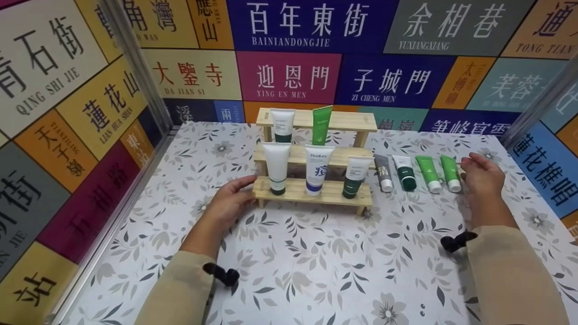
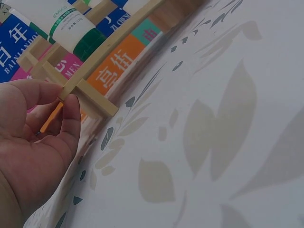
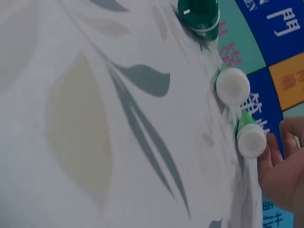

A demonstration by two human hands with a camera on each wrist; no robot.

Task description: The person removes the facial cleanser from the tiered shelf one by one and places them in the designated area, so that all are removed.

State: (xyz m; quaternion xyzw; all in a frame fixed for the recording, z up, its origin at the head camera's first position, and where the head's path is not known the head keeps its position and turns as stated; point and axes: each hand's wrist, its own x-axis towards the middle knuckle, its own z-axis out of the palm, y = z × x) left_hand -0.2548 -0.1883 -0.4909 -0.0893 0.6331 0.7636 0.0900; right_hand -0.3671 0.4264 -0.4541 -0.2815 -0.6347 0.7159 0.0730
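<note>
My left hand [image 1: 232,201] is at the left end of a three-step wooden display stand [image 1: 311,198]. Its thumb and fingertips pinch the end of the lowest step, as the left wrist view shows close up. On that step stand a white tube with a dark green cap [image 1: 276,167], a white tube with a blue cap [image 1: 317,169] and a white-and-green tube [image 1: 356,176]. My right hand [image 1: 485,178] holds nothing, its fingers loosely bent right beside the outermost green tube [image 1: 450,171]. That tube's white cap [image 3: 251,141] is close to the fingertips.
On the top step are another white-and-green tube [image 1: 283,124] and a bright green tube [image 1: 321,125]. A grey tube [image 1: 384,174], a white-and-green tube [image 1: 404,174] and a green tube [image 1: 428,174] lie in a row right of the stand. Printed walls [image 1: 289,74] border the floral tabletop [image 1: 316,262].
</note>
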